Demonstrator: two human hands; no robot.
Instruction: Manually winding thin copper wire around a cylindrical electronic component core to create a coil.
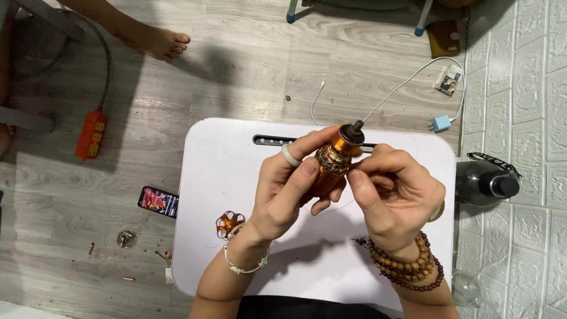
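Both hands, left (pixel 282 198) and right (pixel 394 201), clamp the copper-wound cylindrical motor armature (pixel 333 162) above the white bench's (pixel 218 177) far edge; it looks heavy and rigid, safest gripped round its body, not its delicate windings.

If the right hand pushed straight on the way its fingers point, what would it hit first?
Probably the copper-wound motor armature: the right hand points up-left, its fingers already touching it, with the left hand just beyond.

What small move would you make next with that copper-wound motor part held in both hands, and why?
Probably draw the right hand slightly away: its fingertips pinch at the banded collar of the copper-wound motor rotor, which the left hand steadies. A loose copper wire bundle already lies on the white table.
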